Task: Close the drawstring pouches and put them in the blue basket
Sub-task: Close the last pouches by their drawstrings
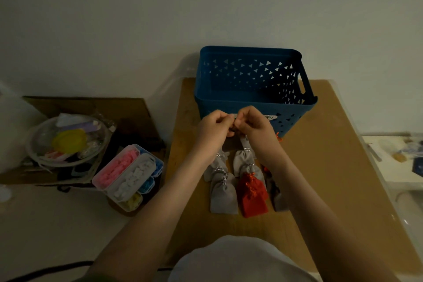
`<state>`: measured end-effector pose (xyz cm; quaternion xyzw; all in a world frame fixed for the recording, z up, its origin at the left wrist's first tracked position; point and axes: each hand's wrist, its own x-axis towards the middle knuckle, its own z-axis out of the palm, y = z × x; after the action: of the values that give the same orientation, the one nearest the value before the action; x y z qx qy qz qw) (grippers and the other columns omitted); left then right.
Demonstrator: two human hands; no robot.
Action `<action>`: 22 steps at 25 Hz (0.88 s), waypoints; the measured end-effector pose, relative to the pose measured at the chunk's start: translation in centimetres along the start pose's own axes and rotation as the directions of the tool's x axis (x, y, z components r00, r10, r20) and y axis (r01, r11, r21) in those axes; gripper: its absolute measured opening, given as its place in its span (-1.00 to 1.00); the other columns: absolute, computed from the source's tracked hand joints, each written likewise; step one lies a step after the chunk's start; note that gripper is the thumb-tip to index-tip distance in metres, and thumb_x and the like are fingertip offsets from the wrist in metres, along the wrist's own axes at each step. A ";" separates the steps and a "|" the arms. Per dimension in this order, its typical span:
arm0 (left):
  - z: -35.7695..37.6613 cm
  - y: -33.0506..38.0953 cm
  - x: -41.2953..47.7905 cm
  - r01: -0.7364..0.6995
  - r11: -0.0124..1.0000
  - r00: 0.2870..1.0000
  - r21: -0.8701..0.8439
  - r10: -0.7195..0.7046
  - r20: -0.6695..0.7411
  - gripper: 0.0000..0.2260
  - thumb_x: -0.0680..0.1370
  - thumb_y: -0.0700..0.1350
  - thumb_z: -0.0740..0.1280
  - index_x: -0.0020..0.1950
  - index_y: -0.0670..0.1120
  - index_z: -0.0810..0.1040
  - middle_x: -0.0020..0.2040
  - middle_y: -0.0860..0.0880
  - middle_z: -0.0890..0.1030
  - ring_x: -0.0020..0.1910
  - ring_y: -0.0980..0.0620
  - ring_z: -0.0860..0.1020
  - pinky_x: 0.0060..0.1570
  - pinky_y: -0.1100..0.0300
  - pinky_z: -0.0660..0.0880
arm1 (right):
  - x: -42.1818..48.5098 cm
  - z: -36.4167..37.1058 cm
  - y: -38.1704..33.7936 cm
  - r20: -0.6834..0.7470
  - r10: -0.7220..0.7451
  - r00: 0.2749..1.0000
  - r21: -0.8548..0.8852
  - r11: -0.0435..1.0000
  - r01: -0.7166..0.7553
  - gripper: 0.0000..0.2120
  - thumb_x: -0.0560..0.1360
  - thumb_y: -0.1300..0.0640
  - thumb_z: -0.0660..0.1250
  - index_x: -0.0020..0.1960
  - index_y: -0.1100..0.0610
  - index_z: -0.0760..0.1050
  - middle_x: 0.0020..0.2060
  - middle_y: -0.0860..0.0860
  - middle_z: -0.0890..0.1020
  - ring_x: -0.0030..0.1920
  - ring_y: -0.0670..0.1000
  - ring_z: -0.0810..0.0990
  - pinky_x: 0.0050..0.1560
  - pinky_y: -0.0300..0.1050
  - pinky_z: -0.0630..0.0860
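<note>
The blue basket (251,84) stands at the far end of a brown cardboard-topped table (320,167). Just in front of it, my left hand (214,127) and my right hand (254,123) meet with curled fingers and pinch the top of a grey pouch (231,144) that hangs between them. Below the hands lie several grey drawstring pouches (223,192) and one red pouch (251,194) in rows on the table. Another orange-red bit (278,138) shows by the basket's right corner.
To the left, on a lower surface, sit a clear bowl (68,139) of mixed items and a compartment box (128,176) with pink, white, blue and yellow pieces. A white surface with small objects (398,155) lies to the right. A wall rises behind the basket.
</note>
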<state>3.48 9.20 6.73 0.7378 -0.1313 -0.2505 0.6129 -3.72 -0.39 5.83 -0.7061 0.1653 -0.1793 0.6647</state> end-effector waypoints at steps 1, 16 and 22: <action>-0.1 0.2 0.1 0.047 0.998 0.999 0.037 -0.048 0.020 -0.84 0.59 -0.13 0.27 -0.18 -0.09 0.55 -0.27 0.01 0.56 -0.34 0.16 0.54 -0.10 0.14 0.56 | 0.0 -0.1 0.0 0.006 -0.033 0.999 -0.083 0.996 0.033 -0.78 0.54 0.41 0.20 -0.16 0.12 0.40 -0.30 0.01 0.47 -0.26 -0.10 0.46 -0.20 -0.28 0.41; -1.7 0.7 0.0 -0.065 0.992 0.994 -0.106 0.074 0.080 -0.84 0.58 -0.19 0.28 -0.13 -0.02 0.60 -0.25 0.04 0.62 -0.35 0.24 0.48 -0.32 0.38 0.39 | 0.4 0.9 -2.0 -0.032 0.159 0.987 -0.191 0.968 -0.163 -0.82 0.54 0.25 0.30 -0.22 0.12 0.58 -0.31 0.03 0.61 -0.28 -0.11 0.56 -0.16 -0.17 0.49; -1.9 0.7 0.2 -0.300 0.945 0.953 0.132 0.303 -0.005 -0.89 0.55 -0.12 0.33 -0.03 -0.09 0.65 -0.10 0.00 0.67 -0.03 0.08 0.60 0.04 0.15 0.52 | 0.5 0.7 -2.3 -0.056 0.130 0.990 -0.250 0.958 -0.139 -0.79 0.55 0.17 0.30 -0.25 0.04 0.54 -0.35 -0.03 0.55 -0.26 -0.08 0.49 -0.15 -0.13 0.41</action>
<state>4.75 10.57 7.63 0.7504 -0.2507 -0.1354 0.5965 -2.96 0.14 8.11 -0.7687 0.2473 -0.1249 0.5765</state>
